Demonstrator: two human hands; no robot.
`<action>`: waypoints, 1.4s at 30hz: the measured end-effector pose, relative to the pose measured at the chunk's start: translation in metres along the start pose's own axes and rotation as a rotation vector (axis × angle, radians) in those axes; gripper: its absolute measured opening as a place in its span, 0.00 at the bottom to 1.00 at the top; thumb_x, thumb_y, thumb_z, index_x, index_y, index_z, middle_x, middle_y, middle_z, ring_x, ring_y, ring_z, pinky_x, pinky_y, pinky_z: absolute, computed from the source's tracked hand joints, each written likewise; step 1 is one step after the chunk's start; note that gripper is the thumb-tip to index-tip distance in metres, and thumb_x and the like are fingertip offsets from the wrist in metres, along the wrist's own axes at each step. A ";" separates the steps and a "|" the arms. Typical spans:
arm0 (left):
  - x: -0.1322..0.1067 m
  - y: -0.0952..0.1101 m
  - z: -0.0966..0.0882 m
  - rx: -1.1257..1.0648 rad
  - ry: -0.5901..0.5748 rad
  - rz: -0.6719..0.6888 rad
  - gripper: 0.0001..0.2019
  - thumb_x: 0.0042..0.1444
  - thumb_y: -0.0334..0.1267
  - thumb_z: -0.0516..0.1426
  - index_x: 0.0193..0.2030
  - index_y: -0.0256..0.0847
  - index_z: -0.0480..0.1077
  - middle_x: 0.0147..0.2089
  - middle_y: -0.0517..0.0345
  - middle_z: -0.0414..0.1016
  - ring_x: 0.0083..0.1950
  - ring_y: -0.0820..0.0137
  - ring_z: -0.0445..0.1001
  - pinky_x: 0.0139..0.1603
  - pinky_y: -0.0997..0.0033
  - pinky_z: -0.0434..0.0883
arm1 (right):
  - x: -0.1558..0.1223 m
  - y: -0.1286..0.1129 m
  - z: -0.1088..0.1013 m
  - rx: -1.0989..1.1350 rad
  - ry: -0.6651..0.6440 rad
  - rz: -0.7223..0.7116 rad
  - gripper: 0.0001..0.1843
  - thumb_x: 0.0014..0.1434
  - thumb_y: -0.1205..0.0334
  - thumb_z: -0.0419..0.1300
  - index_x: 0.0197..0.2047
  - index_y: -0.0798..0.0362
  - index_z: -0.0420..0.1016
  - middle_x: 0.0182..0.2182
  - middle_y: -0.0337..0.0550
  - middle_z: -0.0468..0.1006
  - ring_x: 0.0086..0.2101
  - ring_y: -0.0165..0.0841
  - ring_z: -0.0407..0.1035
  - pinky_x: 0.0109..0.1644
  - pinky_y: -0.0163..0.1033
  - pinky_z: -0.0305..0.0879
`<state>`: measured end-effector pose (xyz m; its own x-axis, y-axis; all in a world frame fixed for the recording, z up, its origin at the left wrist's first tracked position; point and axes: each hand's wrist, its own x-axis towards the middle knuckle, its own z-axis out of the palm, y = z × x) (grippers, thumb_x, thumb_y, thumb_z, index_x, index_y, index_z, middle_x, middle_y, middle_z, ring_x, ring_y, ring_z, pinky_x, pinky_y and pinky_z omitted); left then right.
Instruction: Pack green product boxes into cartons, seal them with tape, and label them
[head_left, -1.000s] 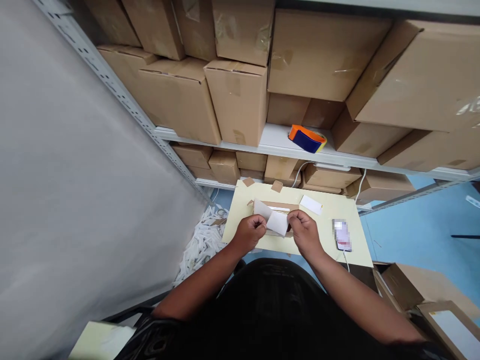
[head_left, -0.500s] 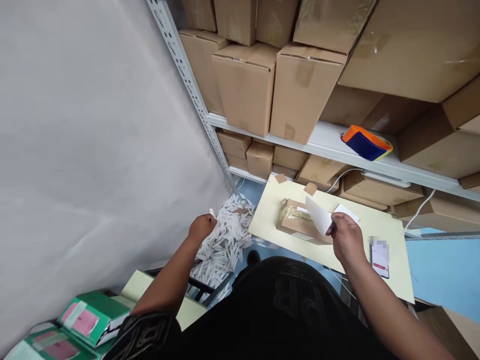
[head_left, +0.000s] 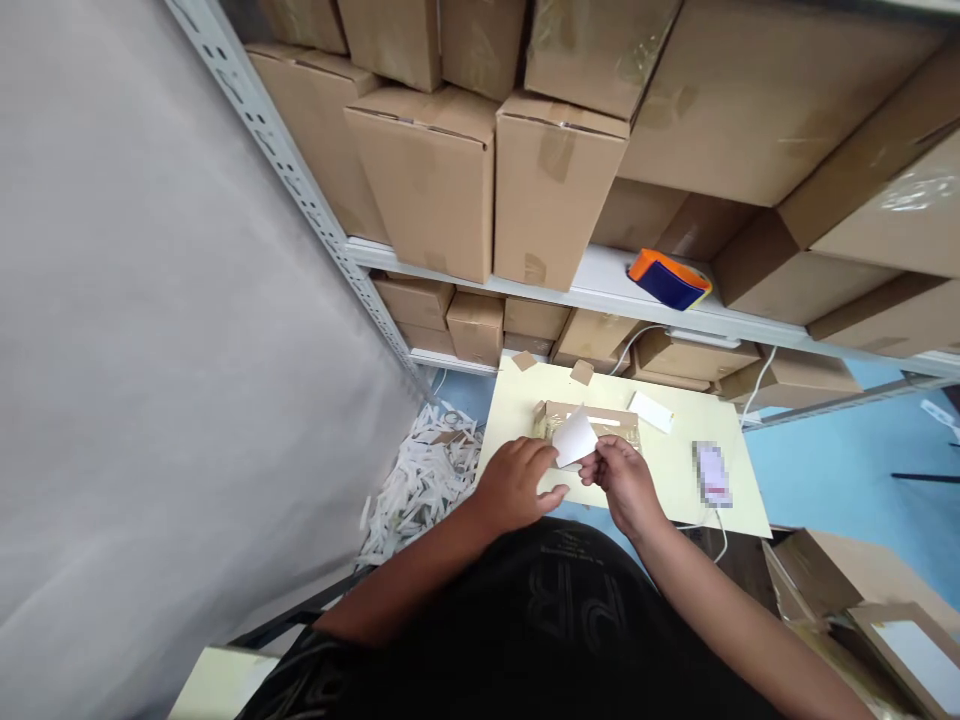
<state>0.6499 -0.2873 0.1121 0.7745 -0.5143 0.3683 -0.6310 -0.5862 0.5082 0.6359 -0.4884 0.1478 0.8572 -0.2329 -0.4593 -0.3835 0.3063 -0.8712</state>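
Note:
My right hand pinches one corner of a small white paper label and holds it tilted over a cardboard box. That box lies on the pale yellow table and has clear tape across it; the label and my hands cover part of it. On the label's left side is my left hand, thumb spread away from the fingers and nothing visible in its grip. Its fingertips come close to the label's edge; whether they touch it I cannot tell.
On the table lie a phone, a white flat box and cardboard scraps. White paper strips heap on the floor at left. Behind stand shelves of cartons, with an orange-blue tape roll.
My left hand has moved right from above the paper strips to the label, and its fist has opened. My right hand still holds the label. The view has shifted to the right.

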 end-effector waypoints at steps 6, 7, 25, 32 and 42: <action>0.032 0.013 0.017 -0.029 -0.022 0.150 0.07 0.67 0.35 0.54 0.37 0.41 0.72 0.37 0.52 0.79 0.40 0.62 0.77 0.44 0.62 0.71 | -0.009 -0.001 -0.009 0.054 -0.058 -0.049 0.15 0.51 0.50 0.71 0.33 0.51 0.75 0.27 0.40 0.80 0.29 0.34 0.72 0.37 0.40 0.68; 0.034 0.013 0.016 -0.095 -0.014 0.117 0.08 0.65 0.33 0.54 0.35 0.41 0.71 0.35 0.54 0.78 0.39 0.64 0.77 0.43 0.64 0.71 | -0.009 0.000 -0.015 0.040 -0.080 -0.060 0.15 0.51 0.50 0.71 0.33 0.51 0.75 0.28 0.41 0.80 0.30 0.34 0.72 0.38 0.40 0.68; 0.065 0.018 0.073 -0.632 -0.001 -0.860 0.13 0.59 0.48 0.58 0.28 0.42 0.68 0.26 0.63 0.71 0.30 0.69 0.73 0.35 0.71 0.67 | 0.065 0.032 -0.125 -0.608 0.017 -0.208 0.18 0.62 0.46 0.58 0.27 0.48 0.64 0.22 0.34 0.67 0.27 0.34 0.63 0.33 0.37 0.56; 0.089 -0.007 0.108 -0.021 -0.177 -0.810 0.12 0.65 0.45 0.55 0.34 0.43 0.74 0.37 0.56 0.81 0.40 0.63 0.78 0.39 0.69 0.67 | 0.118 0.037 -0.124 -1.196 0.071 -0.382 0.16 0.68 0.57 0.52 0.29 0.50 0.70 0.34 0.45 0.77 0.38 0.38 0.69 0.40 0.39 0.58; 0.084 -0.019 0.120 0.273 -0.272 -0.443 0.14 0.67 0.37 0.53 0.55 0.38 0.74 0.60 0.39 0.76 0.63 0.50 0.72 0.62 0.51 0.68 | 0.123 0.054 -0.124 -1.521 0.074 -0.695 0.22 0.68 0.59 0.54 0.62 0.56 0.72 0.61 0.60 0.71 0.58 0.51 0.62 0.60 0.53 0.55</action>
<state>0.7214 -0.3943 0.0393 0.9504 -0.3041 -0.0647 -0.2662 -0.9035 0.3359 0.6778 -0.6148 0.0231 0.9957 0.0154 0.0919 0.0372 -0.9698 -0.2412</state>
